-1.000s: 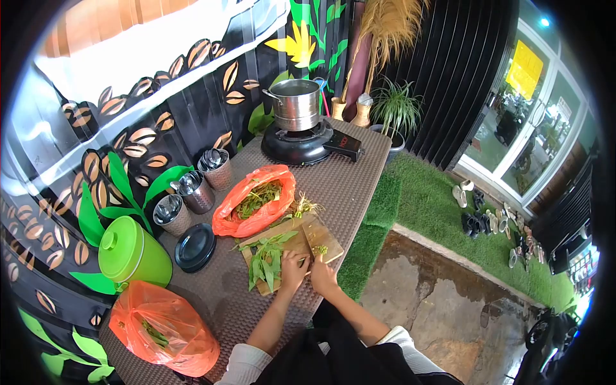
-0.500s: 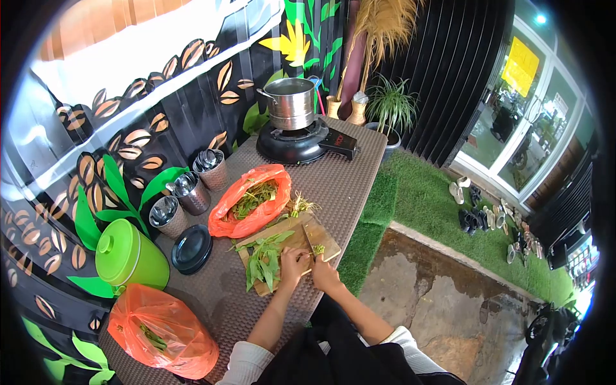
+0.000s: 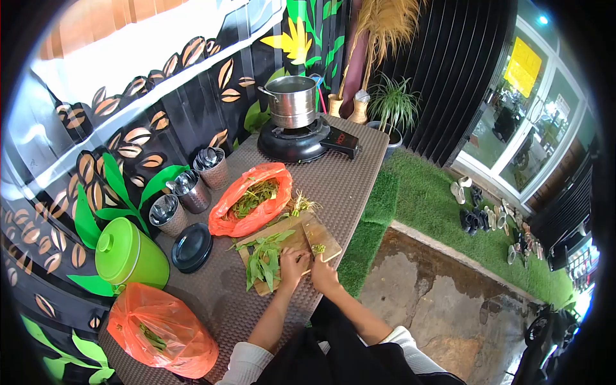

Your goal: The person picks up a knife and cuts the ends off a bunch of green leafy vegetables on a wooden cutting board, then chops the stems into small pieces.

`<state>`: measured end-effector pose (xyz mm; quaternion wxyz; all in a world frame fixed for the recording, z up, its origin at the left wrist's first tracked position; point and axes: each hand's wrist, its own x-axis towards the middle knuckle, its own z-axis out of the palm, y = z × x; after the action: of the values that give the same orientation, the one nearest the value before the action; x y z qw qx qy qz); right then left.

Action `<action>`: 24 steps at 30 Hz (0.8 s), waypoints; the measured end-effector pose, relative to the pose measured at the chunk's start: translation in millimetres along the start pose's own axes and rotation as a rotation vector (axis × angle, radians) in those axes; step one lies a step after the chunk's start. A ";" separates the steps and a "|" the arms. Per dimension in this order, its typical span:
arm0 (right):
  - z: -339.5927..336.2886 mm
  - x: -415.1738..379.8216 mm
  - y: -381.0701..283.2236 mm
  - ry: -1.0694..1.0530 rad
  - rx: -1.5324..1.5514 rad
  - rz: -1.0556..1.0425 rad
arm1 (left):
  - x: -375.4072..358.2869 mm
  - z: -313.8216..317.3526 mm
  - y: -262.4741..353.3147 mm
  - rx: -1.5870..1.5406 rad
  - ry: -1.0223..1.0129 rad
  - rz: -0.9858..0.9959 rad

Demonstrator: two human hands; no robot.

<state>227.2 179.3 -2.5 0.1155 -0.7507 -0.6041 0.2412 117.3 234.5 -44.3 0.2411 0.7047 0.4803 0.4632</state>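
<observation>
The right hand (image 3: 325, 276) is gripping a metal-bladed knife (image 3: 308, 237) on a brown wooden board (image 3: 326, 236), where long green leaves (image 3: 262, 262) are lying; the left hand (image 3: 294, 264), grip unclear, is resting curled nearby, needing tucking clear of the edge.

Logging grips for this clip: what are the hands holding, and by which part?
The right hand holds the knife by its handle end; whether the left hand grips anything can't be told.
</observation>
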 end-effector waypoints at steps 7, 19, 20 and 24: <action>-8.2 30.8 9.1 -0.046 0.083 -0.061 | -0.5 3.7 -7.1 0.052 0.018 0.075; -6.1 25.7 8.0 -0.015 0.095 -0.062 | -1.1 0.2 -4.3 -0.012 0.010 0.060; -11.2 25.8 10.2 -0.038 0.098 -0.096 | -1.8 0.6 -5.8 -0.020 0.020 0.057; -11.6 1.1 -4.1 -0.030 0.010 -0.032 | -2.0 0.0 -6.5 -0.054 0.016 0.049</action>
<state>229.7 182.7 9.1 0.1139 -0.7367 -0.6163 0.2538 114.1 235.4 -50.3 0.2449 0.7059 0.4518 0.4874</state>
